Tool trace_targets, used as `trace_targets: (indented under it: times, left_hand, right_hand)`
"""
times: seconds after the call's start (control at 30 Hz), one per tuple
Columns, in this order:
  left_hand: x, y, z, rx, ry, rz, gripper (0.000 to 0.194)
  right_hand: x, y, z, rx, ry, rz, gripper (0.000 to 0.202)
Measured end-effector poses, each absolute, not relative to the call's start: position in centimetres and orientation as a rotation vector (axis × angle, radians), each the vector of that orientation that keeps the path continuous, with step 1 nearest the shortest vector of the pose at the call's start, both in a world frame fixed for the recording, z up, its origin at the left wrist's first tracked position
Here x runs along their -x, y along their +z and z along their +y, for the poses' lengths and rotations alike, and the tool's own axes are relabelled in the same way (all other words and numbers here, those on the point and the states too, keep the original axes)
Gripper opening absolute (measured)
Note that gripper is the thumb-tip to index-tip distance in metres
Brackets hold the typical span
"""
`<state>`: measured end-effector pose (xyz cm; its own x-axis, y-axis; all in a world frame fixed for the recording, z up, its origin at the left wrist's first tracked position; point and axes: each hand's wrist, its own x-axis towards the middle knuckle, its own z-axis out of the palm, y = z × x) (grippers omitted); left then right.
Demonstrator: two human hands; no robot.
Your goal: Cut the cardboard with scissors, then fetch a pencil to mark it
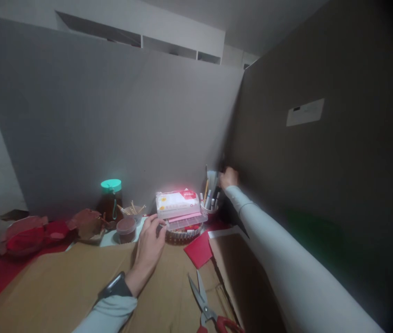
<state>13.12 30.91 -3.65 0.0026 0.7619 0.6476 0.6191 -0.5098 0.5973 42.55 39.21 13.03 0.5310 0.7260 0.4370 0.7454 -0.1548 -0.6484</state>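
- The left hand [149,247] lies open on the brown cardboard [78,282], fingertips touching the clear box [185,222].
- The right hand [229,177] reaches the pen cup [210,203]; its grip I cannot tell.

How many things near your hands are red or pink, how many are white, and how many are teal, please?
Red or pink: 3 – red paper, scissors handles, pink box
White: 2 – white packet, pen cup
Teal: 1 – jar lid
Total: 6
Left hand touches the pink box; right hand reaches the pen cup.
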Motion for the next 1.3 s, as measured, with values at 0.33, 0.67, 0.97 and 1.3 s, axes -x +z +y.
trace_targets:
  times: [0.33,0.67,0.97,1.3]
  left_hand:
    - [-13.2,-3.7,30.9,-2.094,1.528,1.423,0.018]
    - [-13.0,-3.6,30.8,-2.101,1.499,1.392,0.018]
    - [-12.9,-3.6,31.0,-2.101,1.475,1.42,0.019]
    - [-13.0,-3.7,30.9,-2.108,1.493,1.429,0.018]
  right_hand:
    - [-43.3,11.5,39.2,1.73,0.167,-1.285,0.031]
    - [-43.3,11.4,39.8,1.756,0.13,-1.259,0.031]
    - [-44.0,11.8,41.3,1.658,0.204,-1.16,0.032]
    - [-44.6,17.8,41.2,1.376,0.316,-1.127,0.033]
